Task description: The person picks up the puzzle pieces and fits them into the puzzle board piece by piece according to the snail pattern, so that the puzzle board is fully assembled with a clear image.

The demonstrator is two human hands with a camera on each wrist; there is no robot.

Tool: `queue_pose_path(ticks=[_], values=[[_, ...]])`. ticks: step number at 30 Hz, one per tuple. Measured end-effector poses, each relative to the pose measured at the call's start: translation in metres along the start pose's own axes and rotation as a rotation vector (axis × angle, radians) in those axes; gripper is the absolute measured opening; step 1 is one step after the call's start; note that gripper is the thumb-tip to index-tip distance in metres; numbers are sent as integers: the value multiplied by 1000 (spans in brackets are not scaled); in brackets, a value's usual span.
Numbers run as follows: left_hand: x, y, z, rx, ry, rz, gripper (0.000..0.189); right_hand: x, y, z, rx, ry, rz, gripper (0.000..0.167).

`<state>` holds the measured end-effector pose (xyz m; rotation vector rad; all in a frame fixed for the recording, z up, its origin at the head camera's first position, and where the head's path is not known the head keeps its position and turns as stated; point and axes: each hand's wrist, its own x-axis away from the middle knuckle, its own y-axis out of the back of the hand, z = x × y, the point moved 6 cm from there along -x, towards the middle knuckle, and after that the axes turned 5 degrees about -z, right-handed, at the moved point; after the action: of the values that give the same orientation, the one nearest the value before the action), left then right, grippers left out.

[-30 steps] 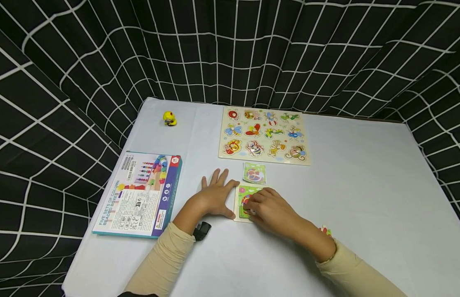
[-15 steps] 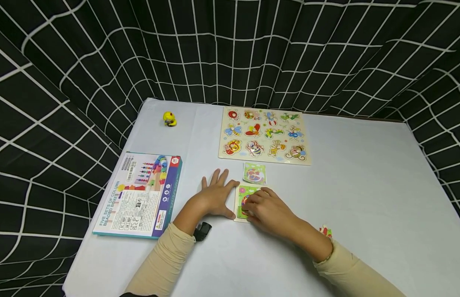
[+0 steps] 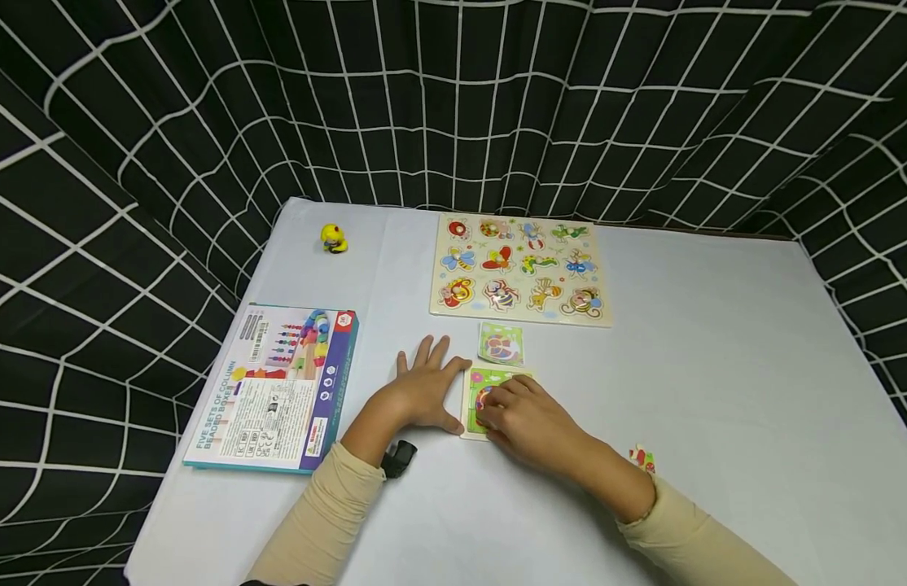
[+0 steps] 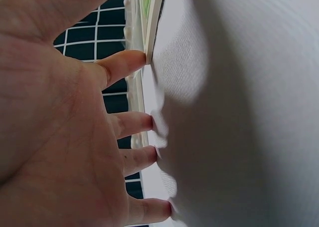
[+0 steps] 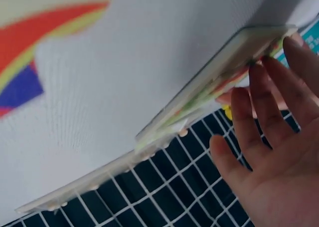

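A small square jigsaw puzzle [image 3: 479, 377] with green, pink and red pieces lies in its pale wooden tray [image 3: 465, 417]. My left hand [image 3: 422, 395] rests to its left with fingers spread. Thumb and index fingertip touch the tray's left edge; in the left wrist view, a fingertip [image 4: 139, 60] meets the corner. Over the puzzle's right half, my right hand [image 3: 536, 423] has its fingertips on the pieces, hiding part of the picture. The right wrist view shows those fingers [image 5: 266, 97] gently bent, touching the puzzle surface. Just beyond the tray lies a matching picture card [image 3: 501, 343].
A large insect peg puzzle [image 3: 522, 270] lies at the back. On the left is a flat beaded-toy box [image 3: 270, 387], with a yellow toy figure [image 3: 334, 238] behind it. A loose red-and-green piece [image 3: 641, 458] lies beside my right forearm. Gridded black cloth [image 3: 483, 98] surrounds the table.
Under my right fingertips, the lower-left green piece has slid slightly left and toward me, lining up within the tray. My left hand has stayed in place.
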<state>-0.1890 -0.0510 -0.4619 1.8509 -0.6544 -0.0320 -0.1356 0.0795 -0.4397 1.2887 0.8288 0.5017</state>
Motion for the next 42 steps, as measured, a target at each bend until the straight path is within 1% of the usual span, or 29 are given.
queue_pose_path(ticks=[4,7,11,15,18,20,24,27,30,32,34,36,42], values=[[0,2,0,-1,-2,-9,93,-2,1,2,56,9,-36,14],[0,2,0,-2,-4,-15,93,-2,1,3,78,12,-52,13],[1,2,0,1,-3,-15,93,-2,0,5,81,26,-40,10],[1,1,0,7,-5,-18,93,0,3,4,51,31,-5,15],[1,0,0,13,-5,-19,94,6,11,-2,-11,-9,21,22],[1,-1,0,18,-6,-21,94,14,19,-10,-43,-52,28,27],[1,-1,-1,28,-9,-22,94,41,34,-28,-27,-146,57,33],[2,0,0,32,-8,-26,94,62,40,-39,-12,-236,123,37],[3,0,1,28,-5,-28,94,85,41,-46,-20,-330,210,39],[3,0,1,26,-6,-26,94,98,41,-49,-21,-370,255,40],[3,0,1,27,-5,-24,94,109,41,-52,-17,-385,274,38],[3,1,1,30,-2,-21,94,115,40,-53,-10,-382,267,37],[4,3,-1,41,1,-18,94,120,39,-54,9,-354,207,34]])
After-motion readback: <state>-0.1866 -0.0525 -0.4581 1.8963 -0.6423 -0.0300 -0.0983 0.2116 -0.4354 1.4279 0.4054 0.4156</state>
